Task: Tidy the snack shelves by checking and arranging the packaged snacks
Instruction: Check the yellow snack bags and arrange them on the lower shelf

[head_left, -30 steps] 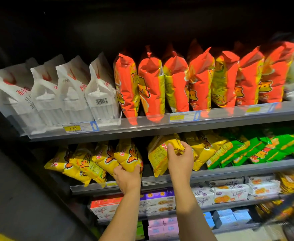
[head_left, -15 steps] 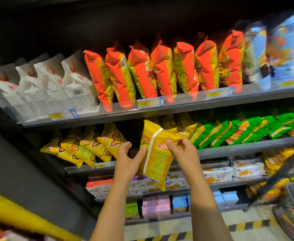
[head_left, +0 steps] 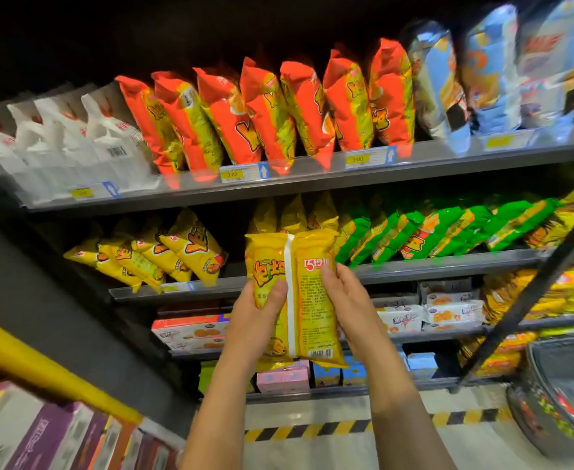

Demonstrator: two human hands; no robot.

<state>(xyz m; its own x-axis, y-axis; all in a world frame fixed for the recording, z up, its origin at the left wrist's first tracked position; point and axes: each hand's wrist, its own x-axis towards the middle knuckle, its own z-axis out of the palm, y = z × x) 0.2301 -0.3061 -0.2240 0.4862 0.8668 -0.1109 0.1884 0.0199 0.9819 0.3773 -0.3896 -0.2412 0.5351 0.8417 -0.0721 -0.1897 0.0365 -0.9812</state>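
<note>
Yellow and upright, the bag (head_left: 312,300) is held just in front of the middle shelf (head_left: 414,266), clear of it, with its printed back and seam facing me. My left hand (head_left: 255,320) grips its left edge and my right hand (head_left: 350,303) its right edge, thumbs on the near side, fingers curled behind. More yellow bags (head_left: 150,256) lean on that shelf to the left, green bags (head_left: 448,228) to the right.

yellow snack bag (head_left: 309,296) upright, back side facing camera | left hand (head_left: 257,320), right hand (head_left: 346,300) grip its sides
</note>
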